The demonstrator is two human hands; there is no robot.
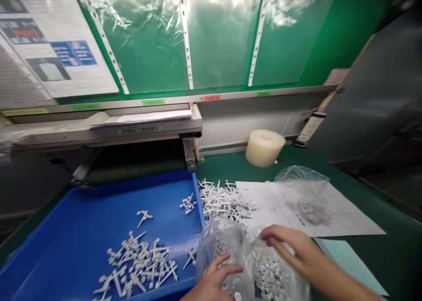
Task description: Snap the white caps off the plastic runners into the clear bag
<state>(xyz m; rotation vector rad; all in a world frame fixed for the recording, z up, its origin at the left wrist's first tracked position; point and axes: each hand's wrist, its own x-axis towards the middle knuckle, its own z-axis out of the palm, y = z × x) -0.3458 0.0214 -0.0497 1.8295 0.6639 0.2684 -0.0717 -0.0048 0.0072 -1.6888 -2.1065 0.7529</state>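
Observation:
Two clear plastic bags of small whitish parts stand side by side at the bottom of the view: a left bag (211, 239) and a right bag (268, 274). My left hand (219, 277) is over the left bag with thumb and fingers spread, and nothing shows in its grasp. Above the right bag's opening, my right hand (293, 248) reaches in from the right, its fingers stretched out toward the left and slightly blurred. White pin-like plastic pieces (220, 200) lie heaped behind the bags. A blue tray (82, 230) on the left holds white stem-shaped parts with knobbed ends (138, 261).
Printed sheets (349, 217) lie on the green table (400, 248), with another clear bag (310, 204) on them. A roll of clear tape (264, 148) stands at the back. Behind the tray is a conveyor end (138, 167) under a ledge (158, 127). Light-green paper (352, 261) lies at right.

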